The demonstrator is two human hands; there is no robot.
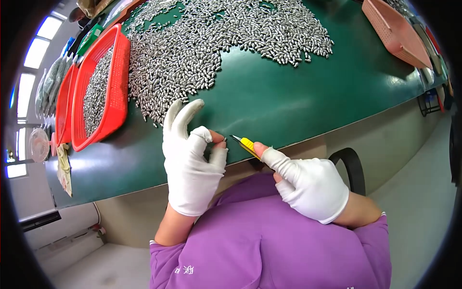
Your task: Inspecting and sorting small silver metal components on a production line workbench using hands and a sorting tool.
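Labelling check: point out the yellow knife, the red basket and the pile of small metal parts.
yellow knife (247, 144), head view, on the yellow handle just behind the blade.
red basket (119, 72), head view, on its right-hand mesh wall.
pile of small metal parts (216, 33), head view, mid-heap on the green table.

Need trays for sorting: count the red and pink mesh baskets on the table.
3: a red basket holding metal pieces at left, another red basket just beyond it, and a pink basket top right. More may be hidden.

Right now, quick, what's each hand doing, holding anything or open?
Left hand: thumb and forefinger pinched on a small metal piece, other fingers spread.
Right hand: closed on a yellow-handled knife, tip toward the piece.
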